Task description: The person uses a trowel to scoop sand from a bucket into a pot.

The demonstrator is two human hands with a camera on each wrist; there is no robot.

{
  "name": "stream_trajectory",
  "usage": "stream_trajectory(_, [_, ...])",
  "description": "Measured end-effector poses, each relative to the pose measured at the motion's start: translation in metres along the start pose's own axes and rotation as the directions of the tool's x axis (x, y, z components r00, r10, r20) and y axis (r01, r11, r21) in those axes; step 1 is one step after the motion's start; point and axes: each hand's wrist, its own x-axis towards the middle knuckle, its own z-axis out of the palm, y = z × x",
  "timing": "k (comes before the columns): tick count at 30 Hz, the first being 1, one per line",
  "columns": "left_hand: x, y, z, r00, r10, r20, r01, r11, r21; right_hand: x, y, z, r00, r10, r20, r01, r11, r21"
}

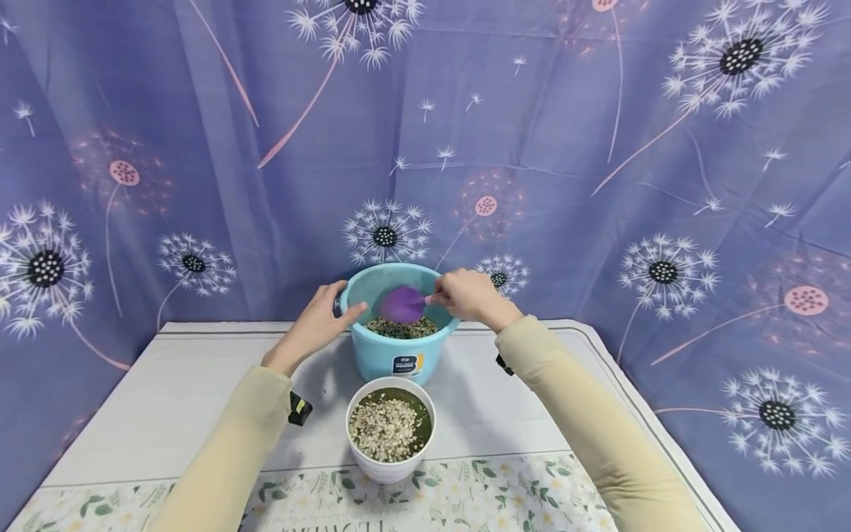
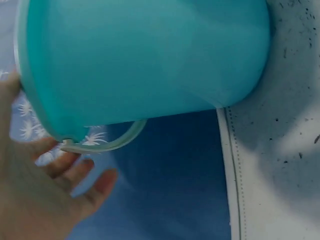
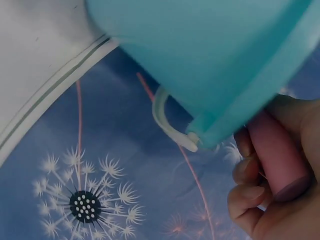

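A light blue bucket (image 1: 399,356) stands near the table's back edge, with a dry, speckled plant mix (image 1: 402,327) inside. My left hand (image 1: 320,323) holds its left rim, thumb over the edge and fingers outside; in the left wrist view some fingers (image 2: 75,175) stand spread by the bucket's handle (image 2: 115,143). My right hand (image 1: 472,295) grips a small trowel by its pink handle (image 3: 278,155). The trowel's purple blade (image 1: 402,304) is inside the bucket, just above the mix or touching it; I cannot tell which. Its load is hidden.
Before the bucket stands a white pot (image 1: 389,471) with pale flakes over dark green contents. A white table (image 1: 219,391) bears a floral cloth (image 1: 512,488) along its front. Behind hangs a purple dandelion curtain (image 1: 425,133). Dark crumbs (image 2: 300,155) lie beside the bucket.
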Motion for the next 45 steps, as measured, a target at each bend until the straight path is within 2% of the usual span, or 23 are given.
stream_trajectory(5, [0.002, -0.006, 0.003, 0.997, -0.058, 0.054, 0.061, 0.996, -0.063, 0.009, -0.009, 0.012, 0.999, -0.040, -0.006, 0.038, 0.978, -0.206])
stream_trajectory(8, [0.003, -0.009, 0.004, 0.993, -0.090, 0.074, 0.096, 0.992, -0.083, 0.013, -0.014, 0.014, 0.999, -0.038, 0.003, 0.038, 0.965, -0.258])
stream_trajectory(11, [0.005, -0.011, 0.005, 0.991, -0.097, 0.092, 0.105, 0.990, -0.095, 0.017, -0.017, 0.015, 1.000, -0.010, -0.001, 0.009, 0.951, -0.310])
stream_trajectory(19, [0.009, -0.018, 0.006, 0.991, -0.043, 0.123, 0.057, 0.991, -0.117, 0.026, -0.034, 0.024, 0.987, 0.149, 0.060, -0.102, 0.867, -0.488])
stream_trajectory(23, [0.009, -0.022, 0.006, 0.992, 0.002, 0.130, 0.014, 0.992, -0.122, 0.028, -0.045, 0.022, 0.985, 0.169, 0.014, -0.136, 0.837, -0.529])
stream_trajectory(27, [0.008, -0.025, 0.007, 0.992, 0.012, 0.127, 0.008, 0.988, -0.154, 0.031, -0.049, 0.020, 0.982, 0.180, -0.052, -0.179, 0.823, -0.538])
stream_trajectory(32, [0.007, -0.029, 0.007, 0.990, 0.024, 0.140, 0.005, 0.979, -0.204, 0.033, -0.045, 0.022, 0.979, 0.196, -0.059, -0.197, 0.820, -0.538])
stream_trajectory(36, [0.006, -0.033, 0.007, 0.988, 0.046, 0.148, -0.008, 0.969, -0.249, 0.035, -0.042, 0.025, 0.978, 0.198, -0.058, -0.199, 0.831, -0.519])
stream_trajectory(40, [0.007, -0.036, 0.008, 0.987, 0.047, 0.155, -0.008, 0.970, -0.244, 0.036, -0.040, 0.026, 0.980, 0.193, -0.055, -0.194, 0.840, -0.507])
stream_trajectory(45, [0.009, -0.035, 0.006, 0.986, 0.042, 0.160, -0.006, 0.976, -0.219, 0.036, -0.039, 0.028, 0.987, 0.150, -0.051, -0.155, 0.848, -0.507])
